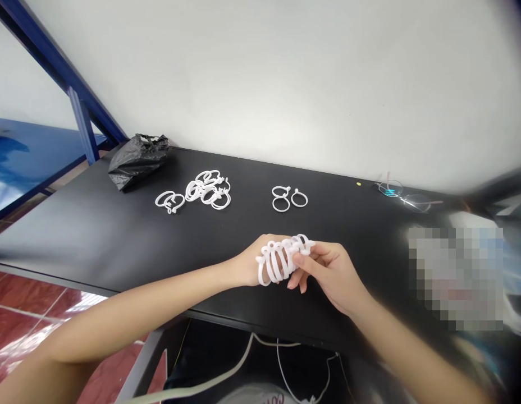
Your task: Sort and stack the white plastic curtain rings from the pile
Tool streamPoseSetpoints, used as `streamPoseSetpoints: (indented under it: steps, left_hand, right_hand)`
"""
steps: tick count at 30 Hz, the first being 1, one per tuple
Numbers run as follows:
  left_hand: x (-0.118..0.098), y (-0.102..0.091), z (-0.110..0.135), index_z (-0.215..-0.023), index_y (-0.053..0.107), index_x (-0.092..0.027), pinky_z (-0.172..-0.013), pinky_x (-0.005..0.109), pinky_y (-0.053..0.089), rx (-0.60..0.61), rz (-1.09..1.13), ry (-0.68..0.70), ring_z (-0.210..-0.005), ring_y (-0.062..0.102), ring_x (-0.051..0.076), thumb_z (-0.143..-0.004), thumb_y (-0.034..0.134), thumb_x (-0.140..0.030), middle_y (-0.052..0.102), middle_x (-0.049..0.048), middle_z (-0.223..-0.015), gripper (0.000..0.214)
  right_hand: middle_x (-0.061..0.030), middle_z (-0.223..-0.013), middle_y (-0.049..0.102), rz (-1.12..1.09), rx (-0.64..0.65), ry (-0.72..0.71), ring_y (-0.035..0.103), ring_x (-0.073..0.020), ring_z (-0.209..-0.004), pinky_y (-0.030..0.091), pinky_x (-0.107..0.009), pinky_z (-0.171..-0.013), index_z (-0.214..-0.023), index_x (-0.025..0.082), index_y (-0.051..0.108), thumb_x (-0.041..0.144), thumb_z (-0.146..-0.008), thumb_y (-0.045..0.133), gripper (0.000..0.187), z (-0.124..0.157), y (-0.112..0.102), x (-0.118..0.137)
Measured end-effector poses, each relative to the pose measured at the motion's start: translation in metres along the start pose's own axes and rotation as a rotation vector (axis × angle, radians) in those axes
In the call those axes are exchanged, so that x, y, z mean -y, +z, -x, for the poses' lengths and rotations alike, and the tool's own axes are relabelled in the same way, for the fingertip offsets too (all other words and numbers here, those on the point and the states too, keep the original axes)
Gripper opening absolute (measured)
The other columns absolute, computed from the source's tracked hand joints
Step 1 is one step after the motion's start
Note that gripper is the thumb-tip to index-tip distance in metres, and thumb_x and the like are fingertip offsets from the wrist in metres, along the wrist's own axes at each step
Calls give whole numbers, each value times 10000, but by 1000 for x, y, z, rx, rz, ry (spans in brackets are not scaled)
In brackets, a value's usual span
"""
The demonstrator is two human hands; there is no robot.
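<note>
Several white plastic curtain rings (276, 262), each with a small eyelet, sit side by side around the fingers of my left hand (251, 262). The rings largely cover those fingers, which seem held close together. My right hand (328, 272) meets the left from the right, its thumb and fingers pinching rings near the left fingertips. Beyond my hands, three loose rings (281, 203) lie on the black table (239, 230). Farther left are a tangled pile of rings (209, 191) and a smaller group of them (170, 202).
A crumpled black plastic bag (139, 160) rests at the table's back left. Eyeglasses (406, 196) lie at the back right, with a blurred-out patch (456, 278) nearer me. Behind rises a white wall (286, 84); blue metal framing (81, 123) stands left. Cables (239, 365) hang below the front edge.
</note>
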State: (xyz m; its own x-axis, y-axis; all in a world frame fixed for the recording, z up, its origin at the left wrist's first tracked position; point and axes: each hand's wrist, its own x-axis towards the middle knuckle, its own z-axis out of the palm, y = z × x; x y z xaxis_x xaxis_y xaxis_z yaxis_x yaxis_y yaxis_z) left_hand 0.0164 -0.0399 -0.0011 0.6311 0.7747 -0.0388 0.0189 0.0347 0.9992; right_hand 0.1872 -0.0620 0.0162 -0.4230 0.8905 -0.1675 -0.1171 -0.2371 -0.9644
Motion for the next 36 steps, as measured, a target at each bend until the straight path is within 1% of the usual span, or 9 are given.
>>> streamPoseSetpoints:
  steps: [4,10,15,19,26,29,32,34,36]
  left_hand:
    - [-6,-1,4,-1108,622,-133,-650,234,491,-76,-170,103,-728,638,142,-800,641,-210,696,20,-844,319]
    - [-4,-6,3,-868,625,-108,-568,213,434,-71,-368,82,-635,596,131,-798,602,-183,664,10,-718,106]
    - [-6,-9,4,-866,605,-116,-595,222,449,-3,-394,122,-644,607,134,-796,600,-203,670,12,-734,112]
    - [1,-11,2,-806,593,-112,-567,220,436,21,-395,132,-631,601,134,-764,619,-223,662,20,-744,122]
    - [6,-12,1,-785,602,-108,-559,225,436,49,-352,156,-635,609,144,-774,615,-248,656,27,-738,142]
    - [2,-13,3,-808,595,-116,-578,224,444,41,-399,140,-649,613,141,-778,611,-217,653,18,-742,107]
    - [0,-15,4,-812,570,-137,-579,218,443,2,-462,173,-626,597,125,-790,599,-213,633,-1,-724,85]
    - [0,-17,5,-924,576,-146,-603,226,458,-1,-499,215,-650,611,133,-784,609,-217,655,5,-778,160]
    - [0,-18,6,-1137,532,-158,-651,242,478,-1,-550,246,-711,641,151,-785,614,-219,688,25,-883,366]
  right_hand:
    - [-54,-556,712,-37,-15,44,681,-141,-478,527,-184,-432,-708,132,731,348,-791,755,232,1,-2,0]
    - [-40,-545,697,-13,-30,26,665,-126,-471,526,-186,-446,-714,138,721,376,-827,717,264,1,-2,1]
    - [40,-543,588,83,-14,-78,568,-67,-406,473,-175,-415,-688,161,711,279,-781,768,160,2,-3,0]
    - [33,-676,583,156,-17,-157,577,-60,-417,489,-208,-440,-681,172,710,263,-811,735,160,5,-4,-6]
    - [-3,-597,610,295,-60,-276,598,-114,-527,506,-235,-491,-594,175,702,296,-830,716,266,8,1,-12]
    - [-19,-656,657,202,-13,-210,623,-120,-497,530,-251,-491,-705,172,727,346,-856,685,234,7,0,-8]
    - [-48,-670,695,28,31,-105,676,-153,-560,553,-257,-500,-805,160,724,420,-917,589,313,5,-2,-3]
    - [-52,-645,691,-25,40,-47,677,-153,-573,550,-241,-489,-784,144,718,420,-910,601,325,3,-4,1]
    - [-43,-614,677,-18,53,4,656,-133,-543,546,-224,-484,-746,133,712,395,-890,639,308,1,-6,2]
